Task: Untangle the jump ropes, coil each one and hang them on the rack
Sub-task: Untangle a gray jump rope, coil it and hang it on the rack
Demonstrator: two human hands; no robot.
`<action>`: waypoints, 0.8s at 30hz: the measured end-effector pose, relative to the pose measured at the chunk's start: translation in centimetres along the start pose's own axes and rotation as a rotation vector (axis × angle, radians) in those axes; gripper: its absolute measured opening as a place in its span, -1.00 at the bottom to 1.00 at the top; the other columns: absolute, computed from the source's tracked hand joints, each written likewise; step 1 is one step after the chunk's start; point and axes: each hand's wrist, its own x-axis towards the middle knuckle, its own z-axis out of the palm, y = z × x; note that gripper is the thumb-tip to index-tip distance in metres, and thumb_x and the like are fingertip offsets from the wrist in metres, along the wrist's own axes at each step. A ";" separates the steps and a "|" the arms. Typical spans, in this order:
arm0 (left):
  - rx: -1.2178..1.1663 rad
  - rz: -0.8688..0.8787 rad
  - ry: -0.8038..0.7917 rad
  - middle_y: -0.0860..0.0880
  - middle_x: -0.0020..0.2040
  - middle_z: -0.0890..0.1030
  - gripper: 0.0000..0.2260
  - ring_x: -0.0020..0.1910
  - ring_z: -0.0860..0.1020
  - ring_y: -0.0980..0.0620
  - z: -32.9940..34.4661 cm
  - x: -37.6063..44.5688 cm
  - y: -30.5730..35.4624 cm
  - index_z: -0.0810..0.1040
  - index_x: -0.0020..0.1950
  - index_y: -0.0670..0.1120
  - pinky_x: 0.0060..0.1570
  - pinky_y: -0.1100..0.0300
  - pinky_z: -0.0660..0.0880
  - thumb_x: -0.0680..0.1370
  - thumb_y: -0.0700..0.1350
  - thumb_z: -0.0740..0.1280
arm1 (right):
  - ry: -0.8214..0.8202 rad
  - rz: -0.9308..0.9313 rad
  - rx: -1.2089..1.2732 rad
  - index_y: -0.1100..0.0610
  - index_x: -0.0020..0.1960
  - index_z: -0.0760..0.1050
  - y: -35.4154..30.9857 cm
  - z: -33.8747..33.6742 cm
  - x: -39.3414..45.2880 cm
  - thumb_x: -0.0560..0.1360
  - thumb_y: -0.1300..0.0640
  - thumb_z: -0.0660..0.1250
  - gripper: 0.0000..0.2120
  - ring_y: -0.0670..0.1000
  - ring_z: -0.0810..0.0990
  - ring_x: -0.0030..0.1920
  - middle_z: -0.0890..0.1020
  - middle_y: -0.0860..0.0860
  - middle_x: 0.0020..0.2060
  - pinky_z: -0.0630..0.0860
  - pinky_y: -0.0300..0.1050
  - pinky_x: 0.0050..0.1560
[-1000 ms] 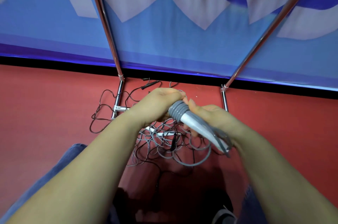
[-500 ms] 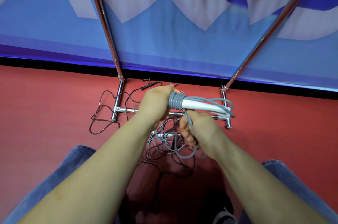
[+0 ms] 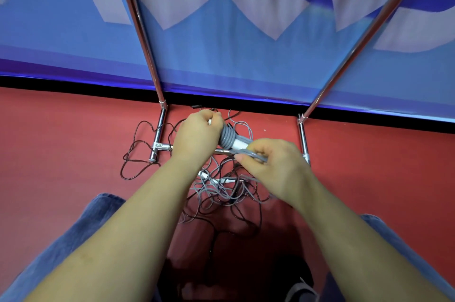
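Note:
My left hand (image 3: 198, 135) grips the far end of a white jump-rope handle (image 3: 238, 144), which has grey rope wound in tight turns (image 3: 227, 138) around it. My right hand (image 3: 274, 166) pinches the grey rope (image 3: 251, 153) just beside the handle. Below both hands a tangled heap of grey and dark ropes (image 3: 221, 190) lies on the red floor, with another white handle (image 3: 222, 180) in it. A thin dark rope (image 3: 134, 153) loops out to the left around the rack's foot. The chrome rack (image 3: 161, 144) stands just beyond my hands.
The rack's two poles (image 3: 138, 30) rise against a blue and white banner (image 3: 246, 55). Its base bar (image 3: 302, 139) rests on the red floor (image 3: 61, 153). My knees in blue jeans (image 3: 81, 222) frame the bottom corners, and a dark shoe (image 3: 295, 287) shows at the bottom.
The handle has tilted from level to slanting down right. My right hand rose from under the handle to beside its near end, drawing the grey rope up with it.

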 end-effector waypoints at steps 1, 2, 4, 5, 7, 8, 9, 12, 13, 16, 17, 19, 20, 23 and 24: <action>-0.002 0.015 -0.042 -0.02 -0.44 0.41 -0.67 -0.39 0.36 -0.03 0.1 0.1 0.0 0.43 -0.37 -0.05 -0.37 0.13 0.28 0.59 -0.04 0.19 | 0.018 0.009 0.007 0.14 -0.24 0.55 0.3 -0.4 0.1 0.42 -0.04 0.40 -0.75 -0.05 0.31 -0.44 0.41 -0.01 -0.52 0.30 -0.11 -0.37; -0.019 0.029 -0.081 -0.02 -0.39 0.48 -0.70 -0.34 0.41 -0.05 0.1 0.1 0.0 0.50 -0.32 -0.06 -0.29 0.12 0.34 0.59 -0.04 0.20 | 0.026 0.025 0.032 0.09 -0.26 0.56 0.5 -0.7 0.2 0.40 -0.04 0.43 -0.79 -0.07 0.32 -0.45 0.43 -0.03 -0.53 0.31 -0.12 -0.37; -0.120 0.043 -0.167 0.03 -0.32 0.56 -0.74 -0.28 0.49 0.00 0.1 0.0 0.2 0.58 -0.24 -0.08 -0.14 0.12 0.43 0.60 -0.09 0.21 | 0.049 0.056 0.079 0.02 -0.30 0.55 0.8 -1.2 0.4 0.36 -0.06 0.46 -0.81 -0.09 0.35 -0.44 0.43 -0.08 -0.53 0.33 -0.13 -0.35; -0.186 0.044 -0.214 0.06 -0.31 0.57 -0.74 -0.28 0.50 0.05 0.0 0.0 0.3 0.58 -0.25 -0.08 -0.09 0.12 0.45 0.60 -0.11 0.21 | 0.072 0.062 0.092 -0.01 -0.31 0.55 0.9 -1.4 0.5 0.34 -0.09 0.47 -0.81 -0.09 0.37 -0.42 0.44 -0.09 -0.50 0.36 -0.11 -0.32; -0.272 0.057 -0.296 0.03 -0.32 0.56 -0.72 -0.32 0.49 0.10 -0.3 -0.1 0.5 0.58 -0.26 -0.08 -0.11 0.12 0.44 0.61 -0.13 0.21 | 0.130 0.052 0.092 -0.03 -0.31 0.56 1.0 -1.6 0.6 0.29 -0.15 0.48 -0.79 -0.07 0.45 -0.33 0.49 -0.09 -0.39 0.41 -0.06 -0.25; -0.287 0.067 -0.329 0.01 -0.33 0.55 -0.72 -0.35 0.47 0.11 -0.5 -0.2 0.7 0.57 -0.26 -0.09 -0.18 0.15 0.43 0.62 -0.14 0.21 | 0.140 0.056 0.087 -0.03 -0.30 0.57 1.0 -1.7 0.6 0.27 -0.18 0.47 -0.77 -0.06 0.49 -0.28 0.52 -0.07 -0.33 0.44 -0.05 -0.22; -0.299 0.073 -0.360 -0.01 -0.35 0.54 -0.72 -0.39 0.45 0.12 -0.7 -0.3 0.9 0.57 -0.26 -0.10 -0.25 0.21 0.41 0.62 -0.14 0.21 | 0.124 0.081 0.078 -0.06 -0.30 0.56 1.0 -1.8 0.6 0.26 -0.21 0.45 -0.76 -0.07 0.51 -0.24 0.54 -0.07 -0.29 0.45 -0.08 -0.20; -0.345 0.072 -0.454 0.08 -0.47 0.50 -0.74 -0.54 0.37 0.23 -1.2 -0.8 1.4 0.56 -0.22 -0.16 -0.46 0.39 0.31 0.62 -0.18 0.20 | -0.089 0.191 0.087 -0.04 -0.36 0.53 1.1 -1.9 0.8 0.34 -0.22 0.39 -0.73 -0.09 0.48 -0.37 0.55 -0.11 -0.43 0.42 -0.19 -0.29; -0.345 0.072 -0.482 0.13 -0.52 0.48 -0.75 -0.59 0.34 0.24 -1.4 -1.0 1.5 0.55 -0.20 -0.19 -0.52 0.43 0.27 0.62 -0.20 0.19 | -0.183 0.217 0.114 0.03 -0.38 0.51 1.1 -2.0 0.8 0.38 -0.20 0.37 -0.67 -0.10 0.41 -0.47 0.47 -0.11 -0.52 0.37 -0.23 -0.38; -0.368 0.076 -0.533 0.15 -0.57 0.45 -0.77 -0.62 0.32 0.25 -1.6 -1.4 1.9 0.54 -0.15 -0.24 -0.57 0.46 0.23 0.63 -0.21 0.18 | -0.329 0.252 0.276 0.23 -0.37 0.50 1.1 -2.3 0.9 0.32 -0.29 0.28 -0.46 -0.05 0.33 -0.50 0.42 0.02 -0.54 0.27 -0.23 -0.44; -0.388 0.068 -0.543 0.14 -0.57 0.44 -0.77 -0.62 0.31 0.24 -1.6 -1.4 2.0 0.54 -0.15 -0.24 -0.58 0.45 0.22 0.63 -0.20 0.18 | -0.334 0.250 0.328 0.31 -0.32 0.52 1.2 -2.3 0.9 0.25 -0.34 0.25 -0.35 0.00 0.34 -0.45 0.44 0.10 -0.48 0.27 -0.19 -0.39; -0.430 0.041 -0.560 0.11 -0.54 0.41 -0.76 -0.62 0.25 0.20 -1.7 -1.4 2.1 0.56 -0.18 -0.17 -0.61 0.38 0.18 0.62 -0.16 0.19 | -0.340 0.257 0.441 0.37 -0.26 0.52 1.1 -2.6 0.9 0.22 -0.35 0.25 -0.29 0.04 0.35 -0.42 0.46 0.17 -0.44 0.29 -0.16 -0.36; -0.452 0.029 -0.566 0.05 -0.51 0.40 -0.75 -0.62 0.23 0.17 -1.7 -1.4 2.1 0.56 -0.21 -0.12 -0.61 0.36 0.14 0.61 -0.13 0.20 | -0.341 0.267 0.495 0.36 -0.28 0.51 0.9 -2.7 0.9 0.28 -0.31 0.25 -0.34 0.03 0.38 -0.46 0.47 0.17 -0.47 0.32 -0.21 -0.40; -0.556 -0.021 -0.582 -0.02 -0.51 0.33 -0.73 -0.64 0.18 0.16 -1.5 -1.3 2.2 0.55 -0.25 -0.09 -0.61 0.39 0.09 0.61 -0.12 0.19 | -0.310 0.347 0.610 0.22 -0.37 0.49 0.5 -3.0 1.0 0.48 -0.11 0.22 -0.55 -0.10 0.39 -0.62 0.48 0.02 -0.61 0.32 -0.36 -0.56; -0.600 -0.047 -0.589 0.00 -0.54 0.31 -0.73 -0.66 0.17 0.16 -1.4 -1.2 2.3 0.53 -0.25 -0.11 -0.61 0.41 0.09 0.61 -0.13 0.18 | -0.304 0.388 0.654 0.18 -0.39 0.48 0.6 -2.9 1.1 0.46 -0.12 0.23 -0.58 -0.11 0.37 -0.64 0.45 0.00 -0.63 0.31 -0.37 -0.58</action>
